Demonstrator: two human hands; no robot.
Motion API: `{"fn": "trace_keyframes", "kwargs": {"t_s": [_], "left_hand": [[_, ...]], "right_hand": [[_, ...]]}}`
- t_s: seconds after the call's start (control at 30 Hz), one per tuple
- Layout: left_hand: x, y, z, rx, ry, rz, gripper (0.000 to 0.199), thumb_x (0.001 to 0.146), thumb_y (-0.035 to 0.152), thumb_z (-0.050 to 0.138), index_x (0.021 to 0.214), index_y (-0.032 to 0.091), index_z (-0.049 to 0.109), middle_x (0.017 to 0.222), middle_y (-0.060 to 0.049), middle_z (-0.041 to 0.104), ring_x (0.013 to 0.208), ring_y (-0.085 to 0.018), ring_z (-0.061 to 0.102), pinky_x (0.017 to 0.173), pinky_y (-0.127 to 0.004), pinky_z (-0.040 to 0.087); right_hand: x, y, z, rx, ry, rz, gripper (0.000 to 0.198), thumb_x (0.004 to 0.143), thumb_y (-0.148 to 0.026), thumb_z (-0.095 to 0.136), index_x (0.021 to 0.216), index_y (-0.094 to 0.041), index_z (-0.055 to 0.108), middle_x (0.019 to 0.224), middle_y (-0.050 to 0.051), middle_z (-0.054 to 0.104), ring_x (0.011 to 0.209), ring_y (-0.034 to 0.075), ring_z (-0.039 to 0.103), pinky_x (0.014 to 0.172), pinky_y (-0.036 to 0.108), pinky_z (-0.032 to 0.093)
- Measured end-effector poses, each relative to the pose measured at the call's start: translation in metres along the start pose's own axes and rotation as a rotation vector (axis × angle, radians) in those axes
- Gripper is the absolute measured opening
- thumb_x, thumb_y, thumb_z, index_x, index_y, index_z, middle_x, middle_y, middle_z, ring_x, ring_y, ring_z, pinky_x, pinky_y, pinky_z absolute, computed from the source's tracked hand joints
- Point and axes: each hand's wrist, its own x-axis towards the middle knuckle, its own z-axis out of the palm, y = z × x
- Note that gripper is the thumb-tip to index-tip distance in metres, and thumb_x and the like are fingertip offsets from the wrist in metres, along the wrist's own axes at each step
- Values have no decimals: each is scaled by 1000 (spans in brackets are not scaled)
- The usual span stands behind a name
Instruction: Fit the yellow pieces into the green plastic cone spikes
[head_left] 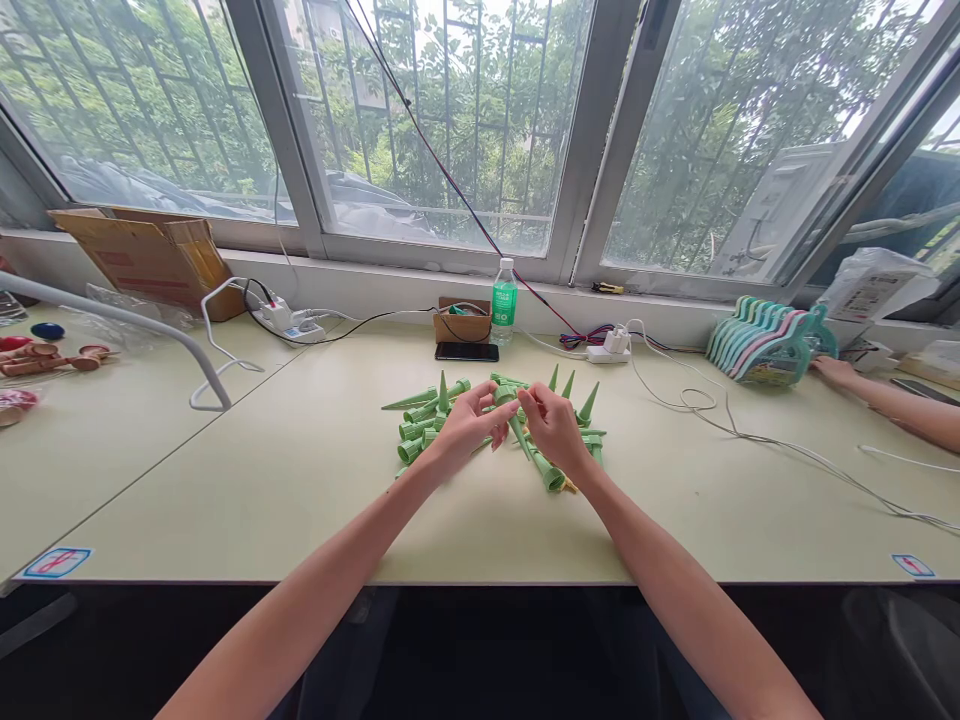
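My left hand (469, 425) grips a green plastic watering spike (505, 394), its wide end up and its tapered part pointing down toward the table. Close against it on the right, my right hand (555, 425) has thumb and finger pinched together near the spike's wide end. Whatever those fingers hold is too small or hidden to make out. More green spikes (412, 430) lie in a pile left of my hands. Others lie under and behind my right hand, several of them standing point up, such as the upright spike (589, 403). Small yellow pieces (570, 486) show beside a lying spike.
Behind the pile are a black phone (466, 352), a small cardboard box (463, 322) and a green-labelled bottle (505, 300). Power strips (609, 352) and white cables (739, 430) stretch along the right. Hangers (769, 340) stand beside another person's arm (892, 405). Wooden toys (56, 358) lie left.
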Motion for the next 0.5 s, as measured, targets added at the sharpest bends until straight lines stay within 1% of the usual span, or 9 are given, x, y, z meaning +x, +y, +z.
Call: {"fn": "trace_keyframes", "kwargs": {"t_s": [0.2, 0.5], "left_hand": [[0, 0, 0, 2, 0, 5, 42, 70, 40, 79, 90, 19, 48, 64, 7, 42, 49, -8, 52, 42, -21, 40], [0, -2, -1, 8, 4, 25, 39, 72, 42, 77, 91, 20, 50, 60, 8, 39, 48, -8, 51, 43, -21, 40]], "right_hand": [[0, 1, 0, 0, -4, 3, 40, 96, -50, 41, 68, -21, 39, 52, -7, 33, 48, 9, 30, 51, 23, 27], [0, 1, 0, -10, -12, 11, 41, 96, -50, 40, 68, -21, 38, 52, -7, 34, 48, 10, 31, 51, 24, 27]]}}
